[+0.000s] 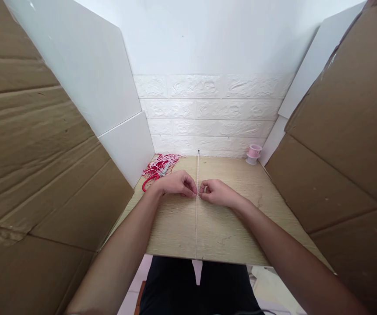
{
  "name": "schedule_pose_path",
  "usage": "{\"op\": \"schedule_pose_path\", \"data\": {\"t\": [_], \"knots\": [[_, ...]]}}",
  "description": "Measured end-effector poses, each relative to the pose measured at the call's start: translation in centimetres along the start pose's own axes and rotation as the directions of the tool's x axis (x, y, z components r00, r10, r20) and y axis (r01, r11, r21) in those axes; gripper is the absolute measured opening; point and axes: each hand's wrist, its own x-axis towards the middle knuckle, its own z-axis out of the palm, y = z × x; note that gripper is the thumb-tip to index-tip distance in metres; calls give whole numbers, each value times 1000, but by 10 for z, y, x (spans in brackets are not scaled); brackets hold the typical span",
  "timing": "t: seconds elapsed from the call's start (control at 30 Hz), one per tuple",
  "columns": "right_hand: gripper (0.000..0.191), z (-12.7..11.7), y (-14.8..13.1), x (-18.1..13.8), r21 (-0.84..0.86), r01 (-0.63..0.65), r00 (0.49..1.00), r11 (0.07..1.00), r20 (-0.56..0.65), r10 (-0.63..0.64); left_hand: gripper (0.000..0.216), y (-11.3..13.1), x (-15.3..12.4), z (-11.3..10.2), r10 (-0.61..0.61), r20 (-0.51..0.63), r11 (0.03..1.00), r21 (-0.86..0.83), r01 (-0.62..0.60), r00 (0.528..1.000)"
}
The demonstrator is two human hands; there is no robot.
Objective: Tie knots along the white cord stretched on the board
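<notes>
A thin pale cord [196, 227] runs straight down the middle of the table, from a small pin [199, 151] at the back to the front edge. Its far stretch is a thicker pink-and-white knotted or braided band [198, 170]. At the near end of that band, my left hand [180, 183] pinches a fine white thread [199, 197] between thumb and forefinger. My right hand [218, 192] is just across the cord, its thumb and forefinger closed at the same thread. The exact grip at the fingertips is too small to make out fully.
Red-handled scissors [155, 177] lie by a tangled heap of red and white threads [165, 164] at the back left, beside my left wrist. Spools of pink and white thread [254, 153] stand at the back right. Cardboard walls [336, 144] flank the wooden table [175, 236].
</notes>
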Motion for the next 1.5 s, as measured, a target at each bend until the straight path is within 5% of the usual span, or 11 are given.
{"op": "schedule_pose_path", "data": {"t": [0.17, 0.37, 0.93, 1.5], "knots": [[14, -4, -3, -2, -6, -47, 999, 999, -9, 47, 25, 5, 0, 3, -59, 3, 998, -24, 59, 998], [20, -6, -6, -3, 127, -208, 972, 970, 135, 190, 21, 8, 1, 5, -56, -2, 998, -13, 56, 998], [16, -2, -13, 1, 408, -258, 961, 876, 202, 188, 19, 5, 4, 6, -47, -23, 999, 19, 48, 999], [15, -3, -8, 1, 490, -281, 954, 825, 235, 185, 22, -4, 8, 7, -25, -31, 999, 26, 26, 999]]}}
